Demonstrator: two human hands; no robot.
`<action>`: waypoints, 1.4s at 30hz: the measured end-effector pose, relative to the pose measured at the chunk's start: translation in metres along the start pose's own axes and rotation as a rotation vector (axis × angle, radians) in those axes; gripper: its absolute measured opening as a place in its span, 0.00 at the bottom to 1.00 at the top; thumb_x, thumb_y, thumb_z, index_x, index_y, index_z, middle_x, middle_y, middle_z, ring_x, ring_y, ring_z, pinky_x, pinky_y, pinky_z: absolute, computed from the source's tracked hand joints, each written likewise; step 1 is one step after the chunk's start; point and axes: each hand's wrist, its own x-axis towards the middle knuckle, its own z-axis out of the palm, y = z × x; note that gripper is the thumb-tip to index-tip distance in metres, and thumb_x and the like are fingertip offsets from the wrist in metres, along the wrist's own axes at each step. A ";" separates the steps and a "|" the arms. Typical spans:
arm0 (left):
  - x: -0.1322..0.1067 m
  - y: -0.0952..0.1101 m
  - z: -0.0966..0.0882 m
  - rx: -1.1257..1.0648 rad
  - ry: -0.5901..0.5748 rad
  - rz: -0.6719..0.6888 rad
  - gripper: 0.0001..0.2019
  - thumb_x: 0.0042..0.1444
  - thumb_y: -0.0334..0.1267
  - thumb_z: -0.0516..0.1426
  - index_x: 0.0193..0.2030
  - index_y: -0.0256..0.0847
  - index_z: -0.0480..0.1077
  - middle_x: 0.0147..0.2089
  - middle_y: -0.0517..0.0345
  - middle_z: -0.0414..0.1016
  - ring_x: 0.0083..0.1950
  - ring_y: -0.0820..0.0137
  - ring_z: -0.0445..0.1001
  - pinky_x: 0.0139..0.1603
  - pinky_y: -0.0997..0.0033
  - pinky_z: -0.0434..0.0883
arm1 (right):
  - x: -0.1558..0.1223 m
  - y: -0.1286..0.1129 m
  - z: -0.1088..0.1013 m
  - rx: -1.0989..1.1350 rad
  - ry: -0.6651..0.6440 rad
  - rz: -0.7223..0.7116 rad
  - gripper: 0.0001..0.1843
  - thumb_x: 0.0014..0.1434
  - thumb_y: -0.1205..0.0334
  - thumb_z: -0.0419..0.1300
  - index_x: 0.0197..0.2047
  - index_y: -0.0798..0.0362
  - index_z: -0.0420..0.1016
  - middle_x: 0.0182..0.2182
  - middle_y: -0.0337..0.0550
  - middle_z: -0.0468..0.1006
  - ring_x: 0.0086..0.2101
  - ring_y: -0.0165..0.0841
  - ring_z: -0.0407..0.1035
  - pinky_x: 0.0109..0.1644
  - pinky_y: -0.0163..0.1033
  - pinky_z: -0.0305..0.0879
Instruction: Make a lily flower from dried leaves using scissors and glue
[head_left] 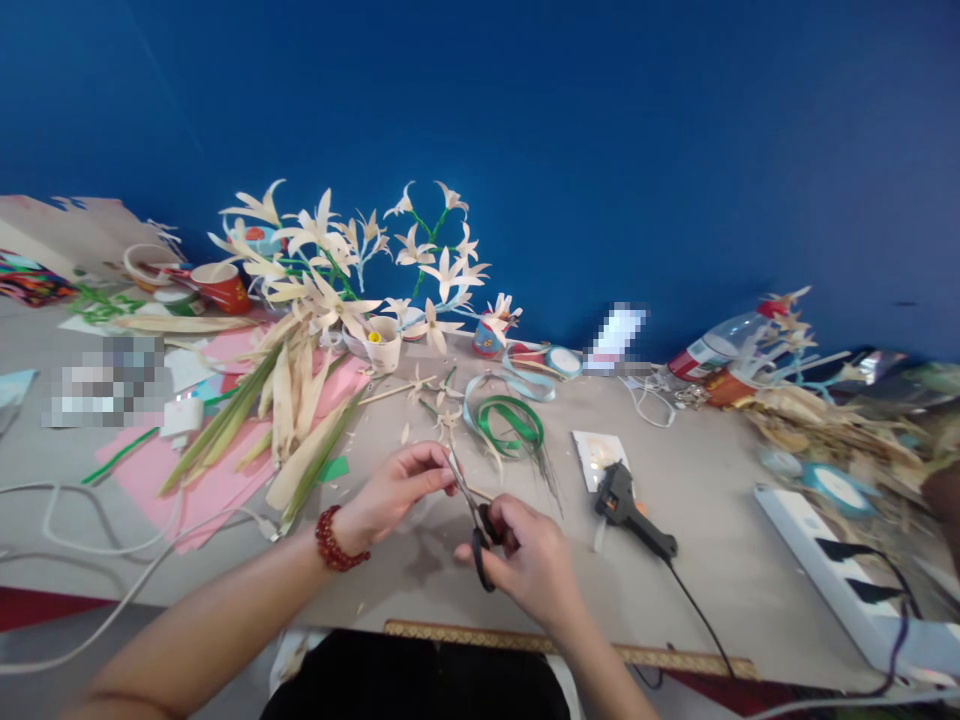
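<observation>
While my right hand grips the scissors by their black loops above the desk, their long axis slants forward-left; my left hand lies nearer the tips, fingers pinched narrow, whether holding anything I cannot tell. My forearms converge from either side.

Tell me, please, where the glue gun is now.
In the head view, the dark glue gun lies right of the right hand, overlapping a white packet.

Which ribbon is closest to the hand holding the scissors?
The loosely coiled green ribbon, beyond the right hand; the other ribbons are pale blue and lie farther away.
</observation>
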 end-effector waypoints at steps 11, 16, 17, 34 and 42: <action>0.001 -0.001 -0.003 0.025 -0.010 0.017 0.06 0.51 0.35 0.64 0.31 0.36 0.72 0.32 0.59 0.73 0.33 0.74 0.70 0.40 0.73 0.67 | 0.000 0.007 0.001 0.034 -0.038 0.009 0.22 0.51 0.47 0.65 0.25 0.50 0.59 0.18 0.30 0.60 0.19 0.26 0.53 0.22 0.30 0.48; 0.001 -0.001 -0.003 0.054 -0.014 0.034 0.06 0.51 0.36 0.65 0.32 0.36 0.73 0.33 0.58 0.73 0.34 0.73 0.70 0.40 0.73 0.67 | 0.000 0.008 0.001 0.043 -0.052 0.021 0.23 0.50 0.45 0.66 0.25 0.50 0.58 0.18 0.30 0.59 0.19 0.26 0.53 0.22 0.30 0.48; 0.001 -0.001 -0.003 0.057 -0.018 0.037 0.07 0.51 0.36 0.65 0.32 0.36 0.73 0.33 0.58 0.73 0.34 0.73 0.70 0.40 0.72 0.67 | 0.000 0.007 0.000 0.050 -0.058 0.023 0.23 0.50 0.44 0.66 0.25 0.50 0.58 0.18 0.30 0.59 0.19 0.26 0.53 0.22 0.30 0.48; 0.000 -0.001 -0.003 0.080 -0.018 0.041 0.07 0.50 0.35 0.65 0.30 0.36 0.71 0.31 0.59 0.73 0.33 0.73 0.71 0.39 0.73 0.68 | 0.000 0.009 0.000 0.098 -0.089 0.039 0.24 0.51 0.46 0.66 0.25 0.50 0.57 0.19 0.30 0.59 0.20 0.27 0.52 0.23 0.30 0.48; 0.000 0.002 -0.001 0.152 -0.035 0.028 0.07 0.50 0.36 0.65 0.29 0.36 0.72 0.31 0.59 0.73 0.33 0.73 0.71 0.39 0.72 0.68 | 0.001 0.010 0.000 0.121 -0.099 0.052 0.23 0.51 0.46 0.67 0.26 0.50 0.57 0.20 0.31 0.60 0.21 0.27 0.53 0.24 0.30 0.49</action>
